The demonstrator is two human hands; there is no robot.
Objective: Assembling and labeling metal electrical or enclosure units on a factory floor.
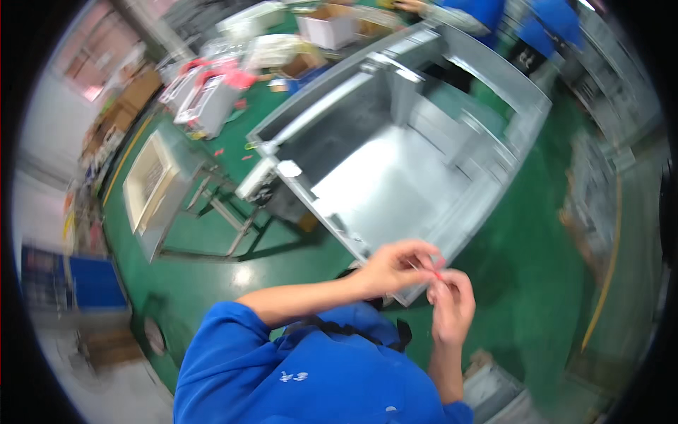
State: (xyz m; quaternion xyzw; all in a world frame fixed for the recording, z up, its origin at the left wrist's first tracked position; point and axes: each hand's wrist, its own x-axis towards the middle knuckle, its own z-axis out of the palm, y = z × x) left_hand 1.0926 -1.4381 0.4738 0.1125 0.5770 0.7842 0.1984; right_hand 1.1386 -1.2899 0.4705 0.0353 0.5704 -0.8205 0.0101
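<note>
Both my hands meet in front of my chest, just over the near corner of a large grey metal cabinet shell (395,184). Pinched between them is a small pink-red piece (438,271), too small and blurred to name. My left hand (397,268) comes in from the left with its fingers closed on the piece. On the other side my right hand (452,305) has thumb and fingertips pressed together at the same piece. The fingertips partly hide it.
At the left a metal stand (229,233) carries a cream open tray (150,185). White boxes with pink wrapping (205,99) sit on the green floor beyond it. A co-worker in blue (551,25) stands past the cabinet's far end. More grey metal parts (593,184) lie at the right.
</note>
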